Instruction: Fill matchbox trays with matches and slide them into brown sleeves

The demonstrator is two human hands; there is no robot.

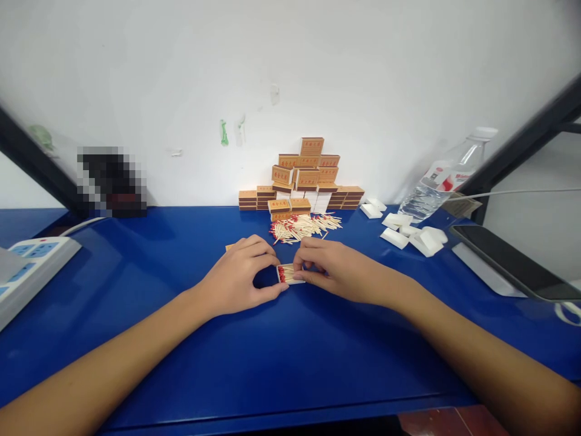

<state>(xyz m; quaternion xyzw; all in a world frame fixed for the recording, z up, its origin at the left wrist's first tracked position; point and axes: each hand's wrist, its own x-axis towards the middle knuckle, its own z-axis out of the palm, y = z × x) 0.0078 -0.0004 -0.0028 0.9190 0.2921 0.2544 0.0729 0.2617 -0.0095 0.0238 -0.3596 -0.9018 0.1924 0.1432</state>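
A small white matchbox tray filled with red-headed matches lies on the blue table in front of me. My left hand curves round the tray's left end, thumb at its near edge and fingers at the far one. Over the right end, my right hand has its thumb and fingers closed on the matches in the tray; its fingers hide that end. Just beyond is a loose heap of matches. An orange matchbox piece peeks out behind my left hand.
Orange matchboxes are stacked against the wall. Empty white trays lie at the right, near a leaning water bottle and a propped phone. A power strip sits at the left, with a pixelated dark object behind it.
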